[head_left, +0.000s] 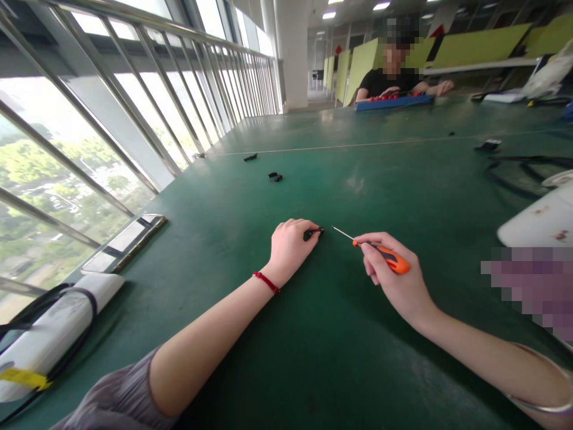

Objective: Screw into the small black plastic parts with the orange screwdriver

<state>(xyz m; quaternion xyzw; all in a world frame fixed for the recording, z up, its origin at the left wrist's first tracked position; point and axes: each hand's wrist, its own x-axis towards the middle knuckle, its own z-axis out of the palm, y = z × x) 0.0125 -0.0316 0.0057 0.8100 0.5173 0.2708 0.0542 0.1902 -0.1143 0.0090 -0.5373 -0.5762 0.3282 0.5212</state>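
My left hand [292,248] rests on the green tabletop [286,370], its thumb and fingers closed around a small black part [319,230]. Most of that part is hidden by the fingers, so its kind does not show. To the right, my right hand [396,278] grips a screwdriver with an orange and black handle [394,260]. Its thin metal shaft [344,233] points left, with the tip a short gap away from the black part. Farther up the table lie small black pieces [275,177] and another black piece [250,157].
A white power strip [67,322] with black cable lies at the left, near a metal railing [147,65]. At the right are a white container [541,218] and black cables [528,170]. Across the table a person [369,83] sits behind a blue tray [394,103].
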